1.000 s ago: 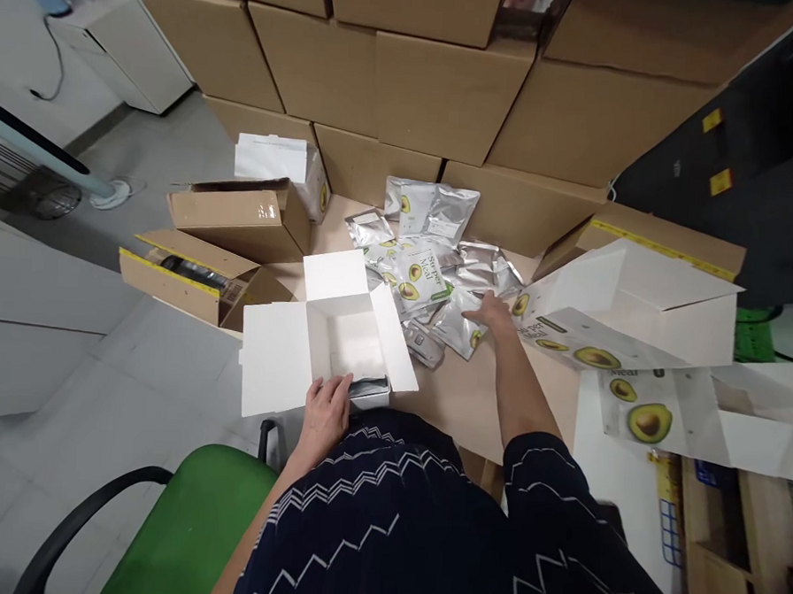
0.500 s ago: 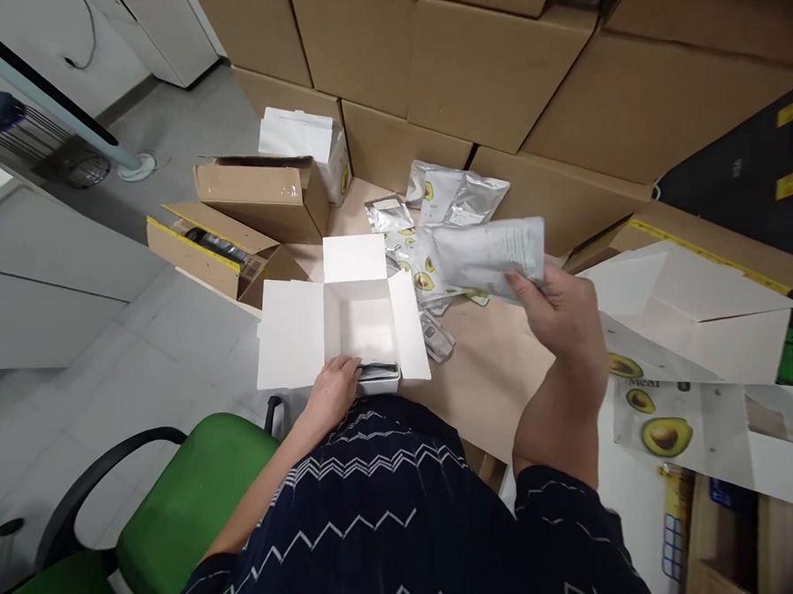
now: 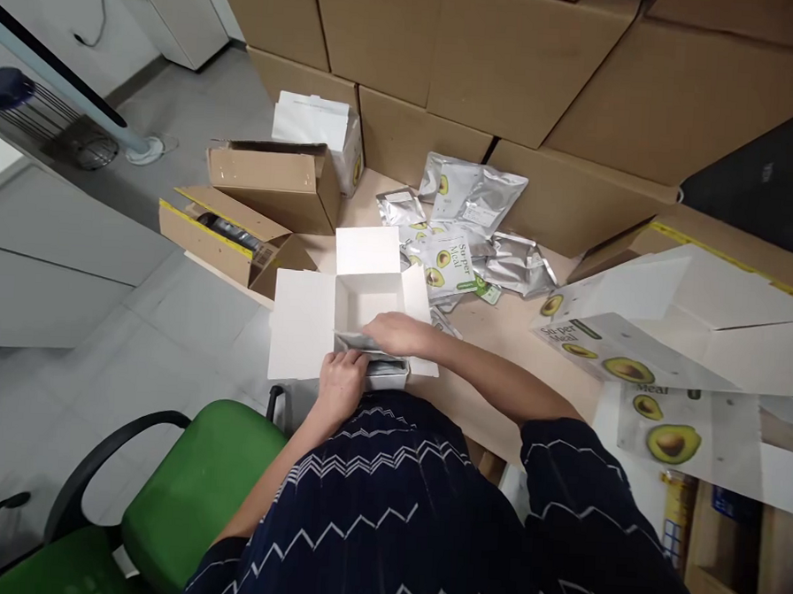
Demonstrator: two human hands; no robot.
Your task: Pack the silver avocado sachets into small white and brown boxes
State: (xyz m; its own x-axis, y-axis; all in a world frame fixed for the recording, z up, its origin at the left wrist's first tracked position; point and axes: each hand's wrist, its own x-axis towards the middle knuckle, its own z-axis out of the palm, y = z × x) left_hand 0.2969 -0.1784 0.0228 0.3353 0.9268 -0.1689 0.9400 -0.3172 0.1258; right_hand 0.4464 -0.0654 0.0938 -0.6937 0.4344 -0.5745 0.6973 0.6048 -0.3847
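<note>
An open white carton (image 3: 385, 378) with its flaps spread stands at the near edge of the table. Silvery pouches (image 3: 388, 366) stand against its near wall. My right hand (image 3: 398, 333) reaches into the carton, closed on a silver pouch (image 3: 349, 340); most of that pouch is hidden by both hands. At the near left corner, my left hand (image 3: 342, 381) has its fingers curled over the pouch edges and the carton's rim. Beyond the carton lies a pile of pouches, the top one a white avocado-print pouch (image 3: 446, 262).
Brown cartons (image 3: 266, 179) and a white box (image 3: 313, 120) stand at the back left. Stacked large boxes (image 3: 495, 63) wall off the back. An open avocado-print carton (image 3: 633, 345) is at right. A green chair (image 3: 207, 473) stands at lower left.
My right hand has moved left and down from above the table into the carton, bringing the pouch with it. My left hand stays at the carton's near left corner. The view has shifted slightly.
</note>
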